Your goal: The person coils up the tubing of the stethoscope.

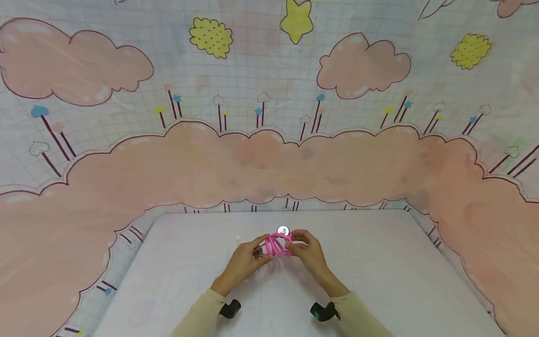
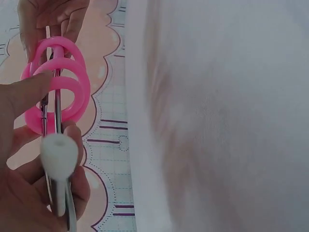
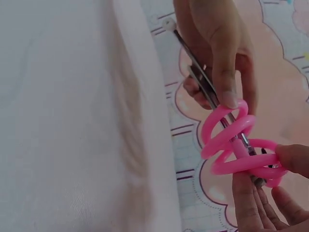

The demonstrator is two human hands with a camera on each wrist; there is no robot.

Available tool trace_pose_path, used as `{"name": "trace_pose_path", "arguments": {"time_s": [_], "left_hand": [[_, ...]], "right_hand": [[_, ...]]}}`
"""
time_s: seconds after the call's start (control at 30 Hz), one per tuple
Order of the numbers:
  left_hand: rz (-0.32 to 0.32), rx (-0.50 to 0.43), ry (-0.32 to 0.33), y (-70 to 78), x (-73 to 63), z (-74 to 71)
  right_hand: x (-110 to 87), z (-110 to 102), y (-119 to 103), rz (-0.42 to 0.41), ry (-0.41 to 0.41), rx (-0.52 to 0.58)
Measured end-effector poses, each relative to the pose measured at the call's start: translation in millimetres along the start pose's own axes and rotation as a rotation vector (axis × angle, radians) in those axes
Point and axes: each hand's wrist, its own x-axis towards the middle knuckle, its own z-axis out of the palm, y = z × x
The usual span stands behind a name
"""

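Observation:
A bright pink spiral coil (image 1: 278, 245) is wound around thin metal rods (image 2: 58, 104), held up between both hands over the table. One rod ends in a rounded white tip (image 2: 59, 150), which sticks out past the left hand. My left hand (image 1: 245, 259) grips the rods, its thumb (image 3: 224, 82) at the near end of the coil. The right hand (image 1: 309, 252) pinches the coil's other end, with the thumb (image 3: 295, 159) on one side and fingers (image 3: 247, 205) on the other. Fingers and pink loops partly hide the rods.
The table (image 1: 168, 281) has a white cover. A small round white disc (image 1: 283, 230) with a dark rim shows just behind the coil. Black wrist cameras (image 1: 323, 311) sit by both sleeves. A cloud-patterned cloth (image 1: 269, 164) stands behind the table.

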Motion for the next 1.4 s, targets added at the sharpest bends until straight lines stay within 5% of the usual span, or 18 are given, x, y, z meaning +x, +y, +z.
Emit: {"name": "trace_pose_path", "arguments": {"time_s": [0.33, 0.8, 1.07, 1.3, 1.4], "left_hand": [[-0.031, -0.038, -0.029, -18.7, 17.3, -1.6], [-0.161, -0.147, -0.062, -36.9, 34.5, 9.8], [-0.156, -0.076, -0.039, -39.4, 33.2, 13.1], [-0.068, 0.002, 0.021, -42.8, 30.7, 11.2], [-0.096, -0.002, 0.033, -43.6, 27.7, 8.8]], "right_hand": [[24.1, 8, 8, 0.054, -0.014, 0.034], [50.0, 16, 34, 0.183, 0.038, 0.145], [54.4, 16, 46, 0.192, 0.021, 0.119], [52.2, 14, 45, 0.171, 0.007, 0.081], [49.0, 10, 45, 0.164, 0.021, 0.030]]}}
